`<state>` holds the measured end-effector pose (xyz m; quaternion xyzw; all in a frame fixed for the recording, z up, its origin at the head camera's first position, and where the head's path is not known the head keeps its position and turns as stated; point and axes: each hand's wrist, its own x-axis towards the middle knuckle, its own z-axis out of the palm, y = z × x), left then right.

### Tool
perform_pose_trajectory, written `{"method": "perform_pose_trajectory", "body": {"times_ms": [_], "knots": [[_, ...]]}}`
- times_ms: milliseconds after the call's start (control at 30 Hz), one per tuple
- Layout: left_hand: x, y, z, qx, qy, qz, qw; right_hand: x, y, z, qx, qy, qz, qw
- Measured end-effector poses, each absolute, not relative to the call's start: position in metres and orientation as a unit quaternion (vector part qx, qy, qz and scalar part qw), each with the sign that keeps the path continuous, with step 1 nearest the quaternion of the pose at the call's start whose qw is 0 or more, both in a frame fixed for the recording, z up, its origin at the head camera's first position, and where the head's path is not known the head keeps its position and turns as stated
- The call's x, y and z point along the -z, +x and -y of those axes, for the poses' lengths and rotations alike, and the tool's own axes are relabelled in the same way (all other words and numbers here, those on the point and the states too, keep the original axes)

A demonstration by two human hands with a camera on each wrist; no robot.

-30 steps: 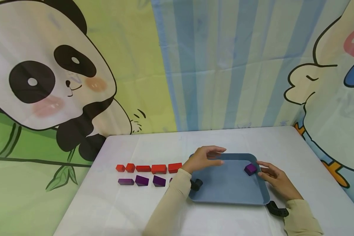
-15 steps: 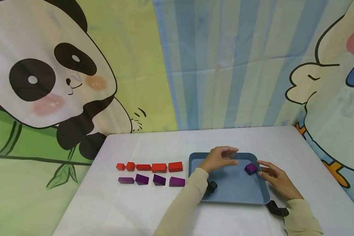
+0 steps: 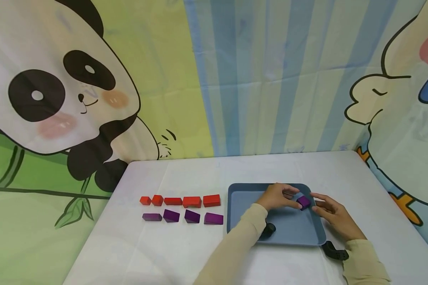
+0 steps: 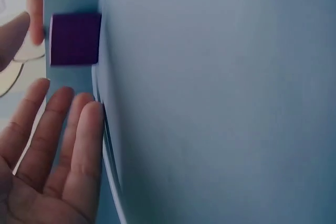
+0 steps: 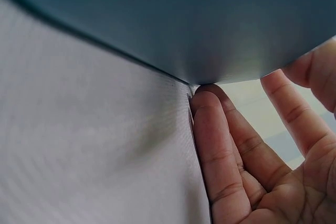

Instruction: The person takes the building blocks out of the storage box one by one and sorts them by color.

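Note:
A purple block [image 3: 303, 202] lies in the right part of a blue-grey tray [image 3: 289, 231]. My left hand [image 3: 279, 196] reaches over the tray with its thumb and fingers spread apart, fingertips just left of the block. In the left wrist view the block [image 4: 76, 39] sits between the thumb and the fairly straight fingers [image 4: 86, 145], with a gap to them. My right hand [image 3: 334, 215] rests at the tray's right side, fingertips against its rim. The right wrist view has those fingers [image 5: 218, 156] extended along the tray's outer wall [image 5: 210, 35].
Left of the tray, several red blocks [image 3: 192, 202] stand in a row on the white table [image 3: 157, 253]. In front of them runs a row of purple blocks [image 3: 213, 219]. Black wrist devices [image 3: 333, 251] are on both wrists. A curtain with a printed panda [image 3: 92, 99] hangs behind.
My left hand has moved right across the tray and lower, up to the purple block. The right end of the purple row has come into view. My right hand stays at the rim.

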<state>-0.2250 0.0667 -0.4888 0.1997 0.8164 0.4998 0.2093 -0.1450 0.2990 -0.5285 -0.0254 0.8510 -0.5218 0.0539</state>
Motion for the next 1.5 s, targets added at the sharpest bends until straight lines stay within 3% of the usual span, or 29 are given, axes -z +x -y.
{"method": "perform_pose_trajectory", "body": {"times_ms": [433,700,1500], "knots": [[0.490,-0.219,-0.088,-0.417,0.190,-0.875,0.157,0.527,-0.147,-0.296,0.520,-0.035,-0.852,0.051],[0.490,-0.219,-0.087,-0.417,0.193,-0.874,0.159,0.528,-0.147,-0.294,0.529,-0.035,-0.847,0.049],[0.437,-0.221,-0.008,-0.588,0.262,-0.753,0.134,0.528,-0.145,-0.299,0.512,-0.026,-0.857,0.045]]}}
